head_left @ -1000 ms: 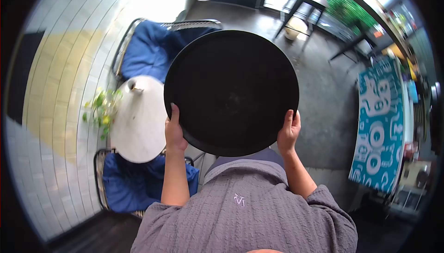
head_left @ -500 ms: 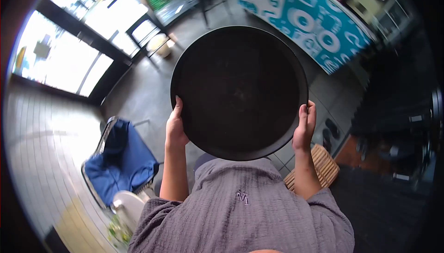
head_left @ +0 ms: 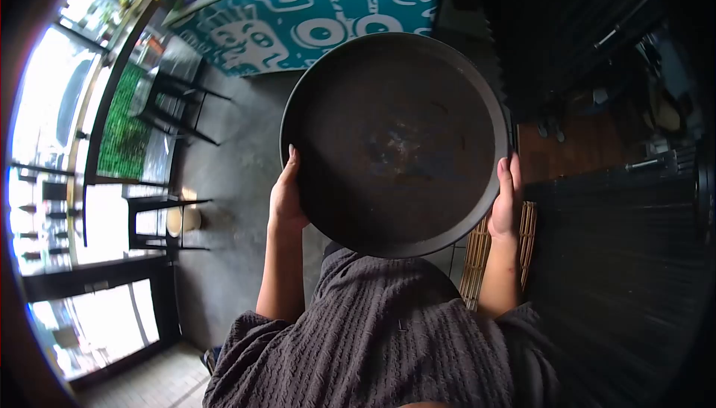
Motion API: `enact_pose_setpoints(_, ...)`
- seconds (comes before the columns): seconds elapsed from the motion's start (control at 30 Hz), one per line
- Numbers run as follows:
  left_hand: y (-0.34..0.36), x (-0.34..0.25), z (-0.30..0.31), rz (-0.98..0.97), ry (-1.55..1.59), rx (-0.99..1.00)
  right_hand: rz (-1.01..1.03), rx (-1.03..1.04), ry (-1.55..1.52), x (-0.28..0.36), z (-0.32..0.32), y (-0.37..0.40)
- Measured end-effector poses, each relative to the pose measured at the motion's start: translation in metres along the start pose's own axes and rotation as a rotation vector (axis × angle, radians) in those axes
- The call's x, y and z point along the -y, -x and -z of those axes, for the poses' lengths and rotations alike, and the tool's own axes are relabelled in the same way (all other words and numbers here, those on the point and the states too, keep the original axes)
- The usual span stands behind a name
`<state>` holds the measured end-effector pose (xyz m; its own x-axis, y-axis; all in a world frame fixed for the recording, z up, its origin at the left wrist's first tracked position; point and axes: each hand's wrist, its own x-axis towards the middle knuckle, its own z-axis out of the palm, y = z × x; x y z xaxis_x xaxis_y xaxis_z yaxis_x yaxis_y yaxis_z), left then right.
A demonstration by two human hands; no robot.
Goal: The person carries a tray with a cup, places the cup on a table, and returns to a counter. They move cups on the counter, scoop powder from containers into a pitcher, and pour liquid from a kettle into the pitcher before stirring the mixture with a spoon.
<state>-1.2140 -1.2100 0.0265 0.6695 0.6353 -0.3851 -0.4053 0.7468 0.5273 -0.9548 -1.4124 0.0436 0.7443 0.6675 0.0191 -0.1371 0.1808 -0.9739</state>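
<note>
A large round black serving tray (head_left: pixel 388 184) is held out level in front of my body, with a raised rim and a scuffed patch near its middle. Nothing lies on it. My left hand (head_left: pixel 287 195) grips the rim on the left, thumb on top. On the opposite side, my right hand (head_left: pixel 507 199) is closed on the rim in the same way. The fingers under the tray are largely hidden.
Ahead stands a counter with a teal, white-patterned front (head_left: pixel 321 24). Black stools (head_left: pixel 168 106) line the window side at left, near a pale bucket (head_left: pixel 183 220). A slatted wooden piece (head_left: pixel 473 266) is beside my right forearm. Dark corrugated panels (head_left: pixel 611 259) stand at right.
My view has turned to the right, so the teal counter now lies straight ahead and the blue chair has left view. Both hands keep their grip on the tray.
</note>
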Motion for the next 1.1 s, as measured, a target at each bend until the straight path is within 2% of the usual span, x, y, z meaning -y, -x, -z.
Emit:
enact_pose_setpoints(0.03,-0.012,-0.003,0.004,0.021,-0.019,0.022,0.017,-0.028,0.006,-0.005,-0.002,0.001)
enact_pose_setpoints(0.17,-0.127,-0.036,-0.032,0.065,-0.092,0.054,0.096,-0.236,0.112,-0.005,-0.012,-0.088)
enact_pose_setpoints(0.23,-0.175,-0.054,-0.054,0.064,-0.293,0.013,0.133,-0.32,0.245,0.002,-0.018,-0.125)
enact_pose_setpoints(0.27,-0.174,-0.057,-0.057,0.082,-0.301,0.03,0.136,-0.345,0.248,0.0,-0.021,-0.116)
enact_pose_setpoints(0.33,-0.214,-0.072,-0.099,0.083,-0.372,-0.075,0.128,-0.418,0.248,0.0,-0.019,-0.155)
enact_pose_setpoints(0.43,-0.266,-0.081,-0.134,0.116,-0.46,-0.067,0.097,-0.535,0.261,0.009,-0.013,-0.196)
enact_pose_setpoints(0.53,-0.306,-0.072,-0.168,0.092,-0.544,-0.036,0.102,-0.573,0.284,0.014,0.011,-0.239)
enact_pose_setpoints(0.67,-0.368,-0.047,-0.227,0.028,-0.501,0.034,0.094,-0.581,0.336,0.015,0.063,-0.312)
enact_pose_setpoints(0.77,-0.411,-0.024,-0.248,-0.003,-0.48,-0.009,0.13,-0.619,0.252,0.019,0.098,-0.363)
enact_pose_setpoints(0.93,-0.451,-0.005,-0.311,-0.001,-0.445,0.046,0.1,-0.505,0.239,0.055,0.148,-0.436)
enact_pose_setpoints(1.1,-0.506,0.008,-0.362,-0.107,-0.465,0.021,0.087,-0.471,0.145,0.061,0.173,-0.519)
